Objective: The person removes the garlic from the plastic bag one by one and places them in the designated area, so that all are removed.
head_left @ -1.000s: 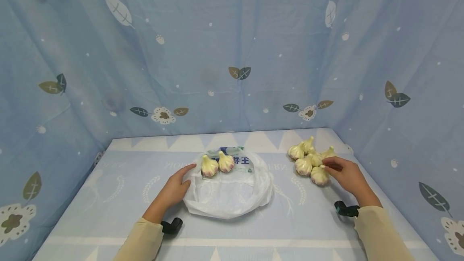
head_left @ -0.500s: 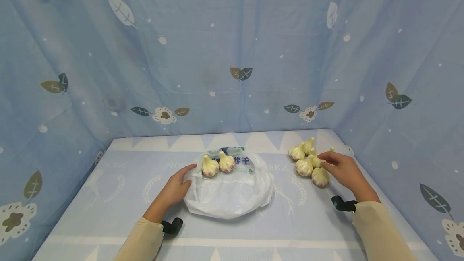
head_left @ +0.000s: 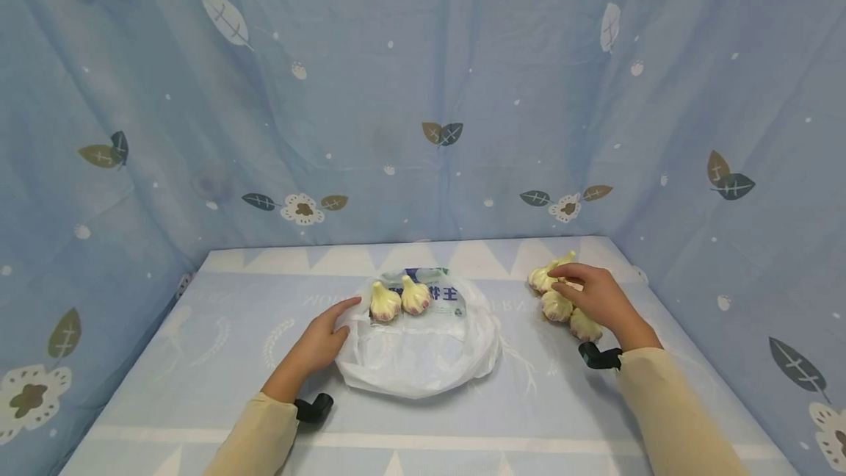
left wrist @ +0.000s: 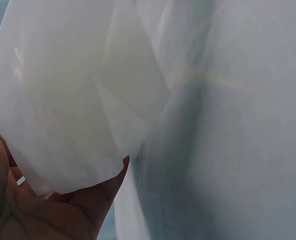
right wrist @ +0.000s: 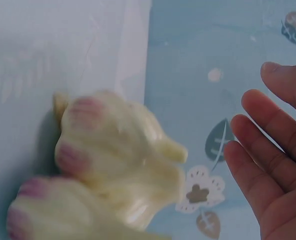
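Note:
My left hand holds the left rim of a white plastic bag with blue print. In the left wrist view, the bag's film lies between thumb and fingers, partly hiding them. Two garlic bulbs sit side by side in the bag toward its far side. My right hand hovers over a cluster of garlic bulbs at the right and hides some of them. In the right wrist view, its slightly bent fingers hold nothing, apart from the nearby bulbs.
The bag and bulbs stand on a table with a pale blue patterned cover. A blue curtain with leaves and flowers rises behind it and on both sides. Black wrist cameras are strapped on both wrists.
My right hand has moved left from the right side of the garlic cluster to above its middle, with its fingers off the bulbs. The left hand and bag stay put.

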The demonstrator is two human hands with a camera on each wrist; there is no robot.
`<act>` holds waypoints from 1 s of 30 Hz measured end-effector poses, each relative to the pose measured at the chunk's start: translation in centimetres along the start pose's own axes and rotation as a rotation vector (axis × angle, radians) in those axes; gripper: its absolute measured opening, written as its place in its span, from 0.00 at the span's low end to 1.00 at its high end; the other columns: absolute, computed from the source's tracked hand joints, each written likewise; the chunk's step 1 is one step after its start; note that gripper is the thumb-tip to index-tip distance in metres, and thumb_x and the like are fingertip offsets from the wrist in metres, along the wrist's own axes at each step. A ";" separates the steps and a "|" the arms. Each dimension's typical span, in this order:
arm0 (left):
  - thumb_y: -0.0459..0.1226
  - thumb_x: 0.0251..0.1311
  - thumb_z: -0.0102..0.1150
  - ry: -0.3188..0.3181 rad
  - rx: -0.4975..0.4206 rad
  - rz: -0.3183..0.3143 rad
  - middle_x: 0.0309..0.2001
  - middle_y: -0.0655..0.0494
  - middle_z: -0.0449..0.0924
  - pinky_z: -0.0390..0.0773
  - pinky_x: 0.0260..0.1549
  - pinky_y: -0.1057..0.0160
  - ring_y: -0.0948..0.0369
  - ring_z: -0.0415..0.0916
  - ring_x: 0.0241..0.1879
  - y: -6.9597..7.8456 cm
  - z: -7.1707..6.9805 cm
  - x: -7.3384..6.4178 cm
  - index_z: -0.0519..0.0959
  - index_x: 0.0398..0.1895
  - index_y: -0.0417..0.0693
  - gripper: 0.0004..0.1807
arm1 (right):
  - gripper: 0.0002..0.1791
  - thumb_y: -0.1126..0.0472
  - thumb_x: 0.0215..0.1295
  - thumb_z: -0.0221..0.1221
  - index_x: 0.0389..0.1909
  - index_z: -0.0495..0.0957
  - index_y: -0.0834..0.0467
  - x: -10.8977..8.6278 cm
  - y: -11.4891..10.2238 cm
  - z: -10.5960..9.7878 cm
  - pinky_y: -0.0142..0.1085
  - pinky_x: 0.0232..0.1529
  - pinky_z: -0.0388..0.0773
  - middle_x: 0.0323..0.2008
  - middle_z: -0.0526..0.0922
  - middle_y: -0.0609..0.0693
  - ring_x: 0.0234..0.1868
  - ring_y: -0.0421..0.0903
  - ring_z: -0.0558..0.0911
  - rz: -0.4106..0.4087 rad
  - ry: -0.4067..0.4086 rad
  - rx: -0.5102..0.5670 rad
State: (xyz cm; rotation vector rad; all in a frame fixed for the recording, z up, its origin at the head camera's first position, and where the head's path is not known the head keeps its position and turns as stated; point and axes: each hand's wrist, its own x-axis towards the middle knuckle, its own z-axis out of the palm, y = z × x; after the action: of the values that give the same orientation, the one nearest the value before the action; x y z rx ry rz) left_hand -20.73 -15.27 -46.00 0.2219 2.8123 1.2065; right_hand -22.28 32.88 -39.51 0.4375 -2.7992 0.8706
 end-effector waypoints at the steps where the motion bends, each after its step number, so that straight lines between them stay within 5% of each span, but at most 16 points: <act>1: 0.29 0.67 0.45 -0.001 0.000 -0.001 0.73 0.43 0.59 0.57 0.69 0.39 0.43 0.54 0.73 0.0 0.0 0.0 0.62 0.72 0.54 0.30 | 0.16 0.58 0.66 0.60 0.53 0.80 0.59 0.2 -0.2 0.2 0.56 0.56 0.77 0.55 0.81 0.60 0.57 0.63 0.78 -0.005 -0.004 0.004; 30: 0.30 0.68 0.45 -0.010 -0.014 0.010 0.74 0.44 0.58 0.58 0.69 0.39 0.43 0.53 0.73 -0.2 0.0 0.0 0.62 0.73 0.56 0.30 | 0.17 0.47 0.62 0.63 0.49 0.82 0.49 5.4 -5.2 4.1 0.51 0.59 0.76 0.52 0.83 0.49 0.57 0.56 0.79 -0.059 -0.122 0.009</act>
State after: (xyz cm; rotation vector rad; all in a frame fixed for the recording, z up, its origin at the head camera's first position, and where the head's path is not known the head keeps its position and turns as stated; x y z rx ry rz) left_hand -20.80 -15.41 -46.19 0.2407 2.7962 1.2232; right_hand -25.96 25.24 -38.82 0.5905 -2.8761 0.8730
